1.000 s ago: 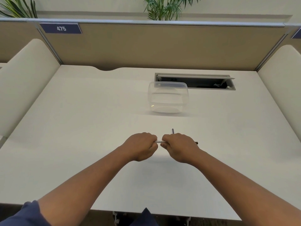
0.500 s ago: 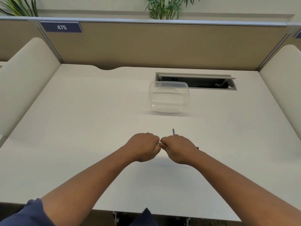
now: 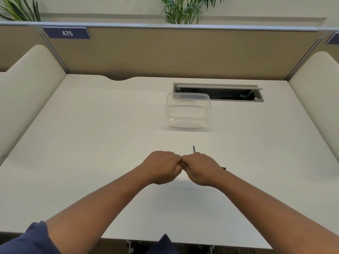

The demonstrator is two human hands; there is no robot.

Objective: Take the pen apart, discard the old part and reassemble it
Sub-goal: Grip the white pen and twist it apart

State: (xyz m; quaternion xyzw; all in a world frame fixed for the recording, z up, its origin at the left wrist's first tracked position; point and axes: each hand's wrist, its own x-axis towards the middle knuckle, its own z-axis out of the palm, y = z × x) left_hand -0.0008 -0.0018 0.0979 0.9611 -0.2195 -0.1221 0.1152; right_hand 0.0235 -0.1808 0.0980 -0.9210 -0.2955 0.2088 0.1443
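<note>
The only legible marking is the white number "475" on a dark blue label plate (image 3: 67, 33) fixed at the top left corner of the tan partition panel (image 3: 183, 52) behind the desk.

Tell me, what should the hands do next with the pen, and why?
Probably twist or pull apart. Left hand and right hand are fisted together on the pen, hiding nearly all of it. A thin rod pokes up behind; the tub holds nothing.

Container (image 3: 188, 110) on desk (image 3: 91, 143), before cable hatch (image 3: 218, 92), behind touching fists.
</note>
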